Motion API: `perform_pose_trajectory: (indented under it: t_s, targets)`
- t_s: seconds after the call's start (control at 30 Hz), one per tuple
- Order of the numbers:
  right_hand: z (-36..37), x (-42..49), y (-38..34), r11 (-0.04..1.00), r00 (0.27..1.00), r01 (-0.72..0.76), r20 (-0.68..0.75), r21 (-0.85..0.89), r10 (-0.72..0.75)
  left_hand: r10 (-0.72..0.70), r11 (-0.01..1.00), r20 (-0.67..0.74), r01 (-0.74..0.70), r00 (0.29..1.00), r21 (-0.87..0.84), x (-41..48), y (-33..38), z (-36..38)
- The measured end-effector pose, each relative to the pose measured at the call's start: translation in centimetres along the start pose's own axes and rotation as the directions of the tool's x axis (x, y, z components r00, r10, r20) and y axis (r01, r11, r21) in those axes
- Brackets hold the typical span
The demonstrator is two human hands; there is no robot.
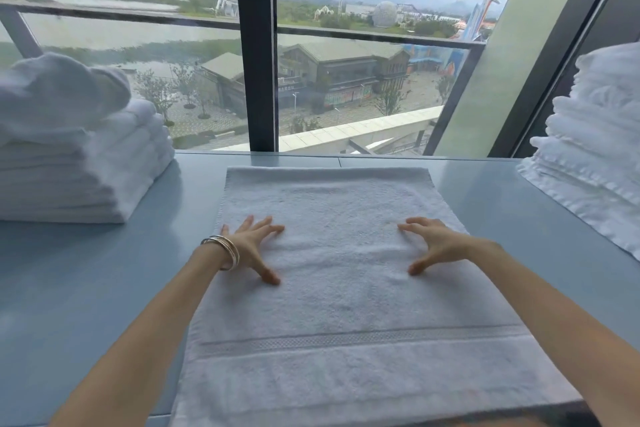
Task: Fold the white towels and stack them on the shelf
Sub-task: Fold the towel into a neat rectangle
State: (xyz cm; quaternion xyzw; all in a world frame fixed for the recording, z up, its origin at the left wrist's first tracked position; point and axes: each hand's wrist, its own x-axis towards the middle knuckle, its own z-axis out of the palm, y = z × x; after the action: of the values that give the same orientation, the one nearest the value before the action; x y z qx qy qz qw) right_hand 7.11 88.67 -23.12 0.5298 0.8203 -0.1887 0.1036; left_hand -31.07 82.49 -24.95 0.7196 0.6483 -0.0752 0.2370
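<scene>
In the middle of the bench (pixel 86 288), a white towel (pixel 346 305) lies flat, its woven band toward the near edge; the left hand (pixel 254 246) and the right hand (pixel 434 244) rest on its middle, well apart; the fingers (pixel 273 230) of both are splayed and released, tips touching the cloth, grasping nothing; silver bangles (pixel 227 250) ring the left wrist; a folded stack of towels (pixel 86 166) stands at the left, a ruffled white pile (pixel 595 149) at the right; the window (pixel 346 80) rises behind.
</scene>
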Motion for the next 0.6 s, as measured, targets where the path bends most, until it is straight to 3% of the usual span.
perform_pose_trajectory:
  t_s: [0.13,0.23,0.37,0.53,0.6]
  targets:
    - [-0.9,-0.2,0.3,0.986,0.998,-0.060,-0.015,-0.156,0.058,-0.043,0.996,-0.022,0.044,0.999,0.071,0.4,1.1,-1.3]
    - [-1.1,0.2,-0.7,0.980,0.996,-0.050,-0.081,-0.194,0.035,-0.080,0.982,-0.119,0.098,0.990,0.160,0.6,2.2,-2.1]
    - [-1.3,0.2,-1.5,0.996,0.989,-0.029,-0.147,-0.088,0.016,-0.101,0.962,-0.378,0.188,0.920,0.199,1.0,2.1,-2.0]
    - [-1.3,-1.0,-0.3,0.996,0.997,0.016,-0.080,0.090,-0.009,-0.064,0.959,-0.380,0.162,0.923,0.231,0.8,1.5,-2.2]
    - [-1.4,-1.6,0.1,0.997,0.999,-0.001,-0.035,0.076,0.004,-0.043,0.951,-0.391,0.158,0.919,0.266,0.6,1.6,-2.1]
